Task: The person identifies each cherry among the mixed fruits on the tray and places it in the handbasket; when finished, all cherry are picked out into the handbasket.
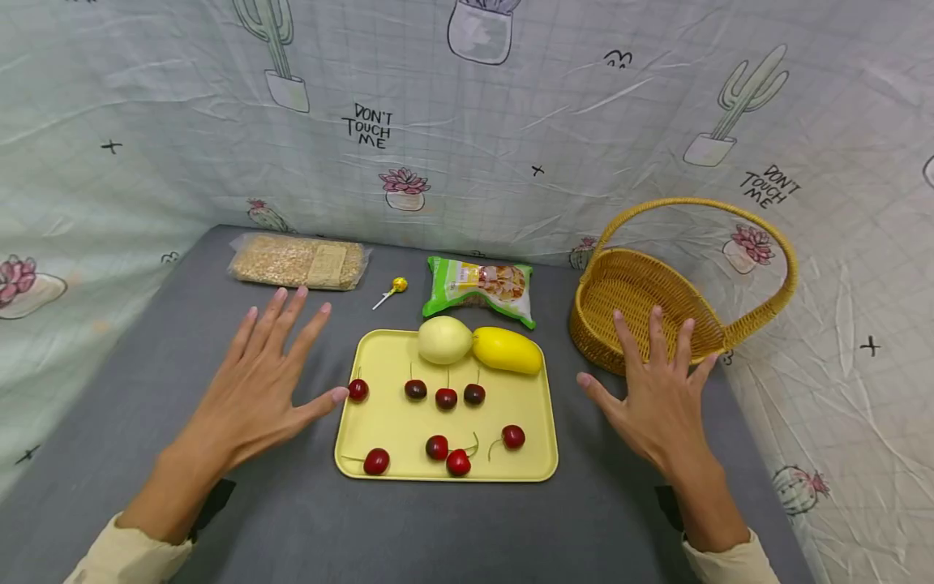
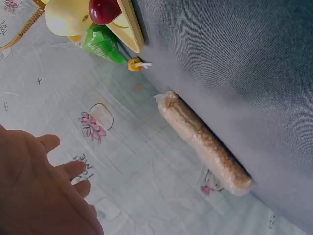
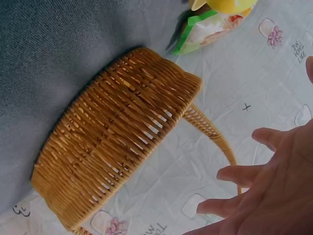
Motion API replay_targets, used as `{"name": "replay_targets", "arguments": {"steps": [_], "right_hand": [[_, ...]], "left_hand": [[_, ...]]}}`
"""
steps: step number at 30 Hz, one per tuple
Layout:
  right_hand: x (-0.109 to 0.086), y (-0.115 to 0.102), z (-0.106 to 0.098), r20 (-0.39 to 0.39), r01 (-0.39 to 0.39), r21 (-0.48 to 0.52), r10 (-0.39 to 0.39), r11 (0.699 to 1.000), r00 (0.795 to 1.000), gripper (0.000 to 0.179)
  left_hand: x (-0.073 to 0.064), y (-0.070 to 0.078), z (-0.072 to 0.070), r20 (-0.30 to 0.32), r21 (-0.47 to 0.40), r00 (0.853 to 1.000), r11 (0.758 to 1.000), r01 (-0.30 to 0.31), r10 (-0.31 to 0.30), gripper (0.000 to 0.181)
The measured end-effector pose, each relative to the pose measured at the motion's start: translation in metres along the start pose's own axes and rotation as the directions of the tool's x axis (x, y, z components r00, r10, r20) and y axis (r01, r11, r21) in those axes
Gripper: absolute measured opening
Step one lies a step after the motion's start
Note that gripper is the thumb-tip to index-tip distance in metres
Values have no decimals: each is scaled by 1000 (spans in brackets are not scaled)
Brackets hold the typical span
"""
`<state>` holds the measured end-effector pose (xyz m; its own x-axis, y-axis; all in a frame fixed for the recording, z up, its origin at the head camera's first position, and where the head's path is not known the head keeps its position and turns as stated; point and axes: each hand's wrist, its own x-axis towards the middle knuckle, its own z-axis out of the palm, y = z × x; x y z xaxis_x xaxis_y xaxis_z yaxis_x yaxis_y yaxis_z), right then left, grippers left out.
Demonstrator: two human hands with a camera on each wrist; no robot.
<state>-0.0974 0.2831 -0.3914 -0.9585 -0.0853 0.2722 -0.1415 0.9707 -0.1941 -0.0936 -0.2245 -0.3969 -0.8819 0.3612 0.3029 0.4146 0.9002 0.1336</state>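
Observation:
My left hand (image 1: 264, 377) is held up with fingers spread, left of a yellow tray (image 1: 445, 478); nothing is in it. On the right, my right hand (image 1: 660, 401) also has its fingers spread, overlapping the front of a wicker basket (image 1: 638, 284) in the head view. Several dark red cherries (image 1: 446, 398) with stems lie on the tray. At its back edge sit a pale round fruit (image 1: 444, 340) and a yellow oblong fruit (image 1: 507, 350). The right wrist view shows the basket's woven side (image 3: 112, 132) beside that hand's spread fingers.
Behind the tray lie a green snack bag (image 1: 481, 290) and a yellow lollipop (image 1: 398, 285). A clear bag of grains (image 1: 299, 261) rests at the back left of the grey table (image 1: 292, 519). Printed cloth (image 1: 467, 130) hangs around the back and sides. The basket's handle (image 1: 693, 201) arches high.

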Motion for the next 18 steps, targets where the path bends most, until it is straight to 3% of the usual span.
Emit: {"name": "replay_targets", "arguments": {"steps": [5, 10, 13, 18], "right_hand": [[-1, -3, 3, -39, 41, 122, -37, 992, 999, 90], [-3, -11, 10, -73, 97, 341, -77, 935, 994, 81], [-4, -18, 14, -86, 130, 417, -103, 900, 991, 76], [-8, -28, 20, -41, 180, 456, -181, 872, 983, 69]], "left_hand": [[1, 1, 4, 25, -163, 1000, 986, -15, 19, 100], [1, 0, 14, 54, -393, 998, 919, 33, -12, 91], [0, -1, 22, 90, -450, 995, 890, 77, -41, 89], [-2, -4, 35, 140, -472, 989, 875, 103, -41, 91]]}}
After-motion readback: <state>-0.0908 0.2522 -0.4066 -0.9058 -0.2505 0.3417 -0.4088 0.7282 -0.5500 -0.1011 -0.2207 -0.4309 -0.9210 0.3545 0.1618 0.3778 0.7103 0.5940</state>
